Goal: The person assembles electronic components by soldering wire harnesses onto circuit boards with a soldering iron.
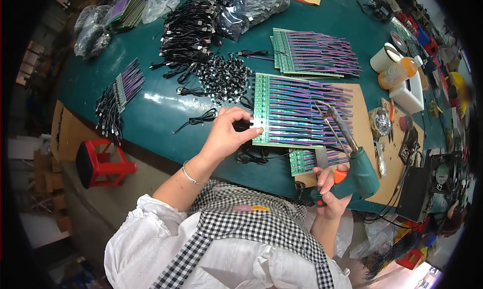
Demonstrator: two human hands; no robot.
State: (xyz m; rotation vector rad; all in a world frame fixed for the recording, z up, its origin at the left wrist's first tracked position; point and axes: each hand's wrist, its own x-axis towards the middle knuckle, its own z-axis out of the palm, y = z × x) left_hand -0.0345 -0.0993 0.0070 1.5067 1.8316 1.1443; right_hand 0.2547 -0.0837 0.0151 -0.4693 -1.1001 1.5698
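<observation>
My left hand pinches at the left edge of a green circuit board panel, the thumb tip lying over the edge. Whatever small piece sits between its fingertips is mostly hidden. Rows of purple and dark wires run rightward from the panel. In my right hand is a green soldering gun, my fingers wrapped round its grip. Its metal tip and feed tube point up and left over the wires, apart from my left hand. Part of another green board lies below the panel.
Left of the panel is a pile of small connectors, with bundled black cables behind. Another wired board stack lies beyond. An orange-liquid bottle and white containers stand at right. A red stool stands beside the table.
</observation>
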